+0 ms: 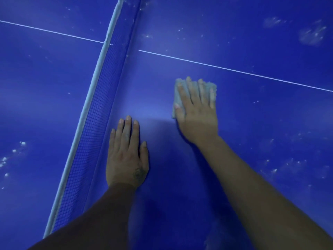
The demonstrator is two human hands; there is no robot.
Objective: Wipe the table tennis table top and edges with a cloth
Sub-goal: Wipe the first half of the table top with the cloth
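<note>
The right hand (pixel 197 114), fingers straight, presses a mostly hidden pale grey cloth (pixel 176 96) onto the blue tabletop (pixel 261 120); left hand (pixel 127 156) lies flat.

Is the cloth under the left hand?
No: the cloth lies under the flat fingers of the right hand, while the left hand rests bare on the table beside the net.

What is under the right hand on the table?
A pale cloth lies under the right hand, pressed on the blue table. The hand covers most of it.
</note>
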